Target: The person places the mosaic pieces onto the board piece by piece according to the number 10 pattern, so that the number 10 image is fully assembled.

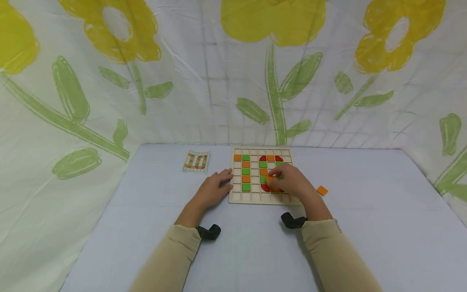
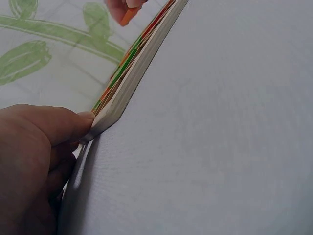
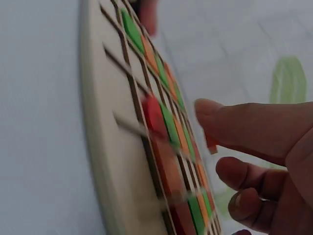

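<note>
A wooden grid board (image 1: 255,198) lies on the table, bearing green and orange square tiles and red rounded corner pieces. My left hand (image 1: 211,188) rests along its left edge with relaxed fingers; in the left wrist view the thumb (image 2: 73,122) touches the board's near corner. Over the right part of the grid, my right hand (image 1: 292,181) pinches an orange tile (image 3: 211,145) between thumb and finger. That tile is held above the board's surface in both wrist views. The right hand hides some pieces beneath it.
A small pattern card (image 1: 197,162) with a coloured grid lies left of the board. One loose orange tile (image 1: 322,190) sits on the table (image 1: 365,227) right of my right hand. Behind the table hangs a white cloth (image 1: 186,109) printed with yellow flowers.
</note>
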A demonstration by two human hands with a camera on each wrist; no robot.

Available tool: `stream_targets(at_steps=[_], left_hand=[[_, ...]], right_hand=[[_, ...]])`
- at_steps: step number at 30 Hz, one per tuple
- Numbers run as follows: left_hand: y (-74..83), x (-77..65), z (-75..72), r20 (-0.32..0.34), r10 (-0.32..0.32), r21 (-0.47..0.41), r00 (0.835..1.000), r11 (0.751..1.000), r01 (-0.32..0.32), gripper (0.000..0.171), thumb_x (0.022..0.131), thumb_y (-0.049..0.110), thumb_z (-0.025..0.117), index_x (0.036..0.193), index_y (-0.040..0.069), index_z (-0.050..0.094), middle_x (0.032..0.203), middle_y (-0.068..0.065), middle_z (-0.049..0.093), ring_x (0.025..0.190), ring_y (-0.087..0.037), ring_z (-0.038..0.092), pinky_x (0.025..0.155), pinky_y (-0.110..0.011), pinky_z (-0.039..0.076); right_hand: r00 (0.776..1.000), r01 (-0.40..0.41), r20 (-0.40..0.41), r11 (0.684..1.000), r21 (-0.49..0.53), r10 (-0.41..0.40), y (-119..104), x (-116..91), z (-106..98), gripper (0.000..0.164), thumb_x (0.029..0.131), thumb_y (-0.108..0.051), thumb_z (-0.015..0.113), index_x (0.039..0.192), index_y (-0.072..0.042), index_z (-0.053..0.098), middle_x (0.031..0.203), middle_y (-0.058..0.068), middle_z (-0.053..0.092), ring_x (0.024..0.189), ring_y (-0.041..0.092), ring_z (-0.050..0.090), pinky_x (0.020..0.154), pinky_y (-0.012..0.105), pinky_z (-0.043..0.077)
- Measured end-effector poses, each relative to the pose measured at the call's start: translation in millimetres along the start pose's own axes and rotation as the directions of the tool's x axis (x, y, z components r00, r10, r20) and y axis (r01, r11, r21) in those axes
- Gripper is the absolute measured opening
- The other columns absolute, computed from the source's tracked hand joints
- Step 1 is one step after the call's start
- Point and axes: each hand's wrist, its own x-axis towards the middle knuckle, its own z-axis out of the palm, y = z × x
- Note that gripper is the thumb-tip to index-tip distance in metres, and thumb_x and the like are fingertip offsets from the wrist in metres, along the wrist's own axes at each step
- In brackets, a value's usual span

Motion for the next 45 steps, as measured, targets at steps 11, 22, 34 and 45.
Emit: stream_targets(at_steps=[11, 22, 34, 45], left_hand=[[0.4, 0.5, -0.2, 0.012, -0.014, -0.007, 1.000, 1.000, 0.014, 0.045, 0.097, 0.027, 0.062, 0.140, 0.014, 0.057, 0.154, 0.006, 0.042, 0.148, -0.028, 0.029, 0.123, -0.048, 0.021], [-0.3, -0.2, -0.3, 0.002, -0.024, -0.012, 1.000, 1.000, 0.025, 0.044, 0.097, 0.028, 0.062, 0.139, 0.014, 0.057, 0.154, 0.007, 0.042, 0.148, -0.027, 0.029, 0.123, -0.048, 0.022], [-0.3, 0.6, 1.8, 0.003, -0.038, -0.006, 0.999, 0.999, 0.038, 0.045, 0.097, 0.029, 0.063, 0.139, 0.016, 0.057, 0.154, 0.011, 0.041, 0.148, -0.020, 0.030, 0.123, -0.045, 0.021], [-2.2, 1.1, 1.8, 0.001, -0.023, -0.007, 1.000, 1.000, 0.023, 0.045, 0.097, 0.028, 0.063, 0.139, 0.014, 0.058, 0.153, 0.011, 0.041, 0.147, -0.015, 0.031, 0.124, -0.040, 0.019]], right_hand=[[0.999, 0.040, 0.039, 0.997, -0.065, -0.038, -29.5, 2.9, 35.5, 0.027, 0.084, -0.027, 0.078, 0.109, -0.017, 0.075, 0.081, 0.002, 0.058, 0.076, 0.018, 0.051, 0.063, 0.029, 0.042], [0.999, 0.053, 0.014, 0.997, -0.062, -0.052, -29.9, 3.7, 36.9, 0.023, 0.086, -0.027, 0.077, 0.105, -0.017, 0.076, 0.082, 0.001, 0.060, 0.075, 0.018, 0.053, 0.063, 0.029, 0.046], [0.999, 0.042, 0.014, 0.996, -0.077, -0.041, -27.8, 2.8, 34.8, 0.023, 0.087, -0.030, 0.075, 0.106, -0.017, 0.076, 0.088, 0.000, 0.061, 0.077, 0.017, 0.052, 0.062, 0.029, 0.045], [0.997, -0.054, -0.050, 0.998, -0.025, 0.052, 7.4, -5.7, -12.1, 0.036, 0.093, -0.034, 0.067, 0.122, -0.013, 0.068, 0.096, 0.008, 0.061, 0.083, 0.023, 0.053, 0.066, 0.032, 0.047]])
